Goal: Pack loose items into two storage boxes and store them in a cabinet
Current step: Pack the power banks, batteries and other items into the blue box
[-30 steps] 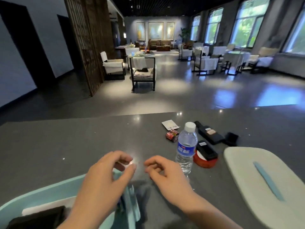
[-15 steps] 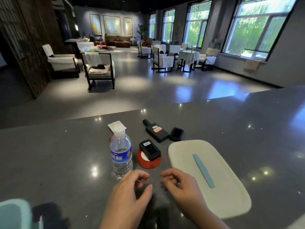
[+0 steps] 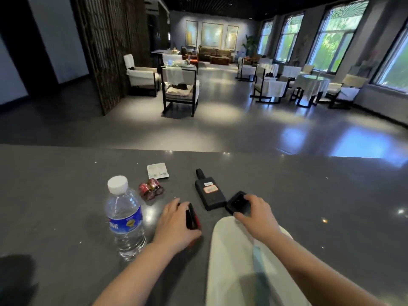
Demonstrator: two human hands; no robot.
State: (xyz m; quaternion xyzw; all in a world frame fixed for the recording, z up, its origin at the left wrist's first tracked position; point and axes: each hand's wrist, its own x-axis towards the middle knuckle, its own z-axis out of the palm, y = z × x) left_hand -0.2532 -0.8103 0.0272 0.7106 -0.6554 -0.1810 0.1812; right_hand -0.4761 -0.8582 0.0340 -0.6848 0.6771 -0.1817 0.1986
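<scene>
On the dark counter [image 3: 66, 195], my left hand [image 3: 176, 224] grips a small black device stacked on a red round tin [image 3: 192, 217], fingers curled over them. My right hand [image 3: 256, 209] grips a small black case [image 3: 237, 203] from its right side. Between the two hands lies a longer black handset [image 3: 209, 193] with a label. A water bottle [image 3: 124, 217] stands upright left of my left hand. Behind it lie small red batteries [image 3: 151, 189] and a white card [image 3: 157, 171]. A pale box lid [image 3: 242, 261] with a teal strip lies under my right forearm.
The counter's far edge runs across the middle of the view, with an open floor beyond. Chairs [image 3: 180, 89] and covered tables [image 3: 309, 85] stand in the room behind. A dark shadow sits at the counter's lower left.
Both hands reached forward from near my body. The left took hold of the black device and red tin, the right the small black case. The view swung left and the teal box left the frame.
</scene>
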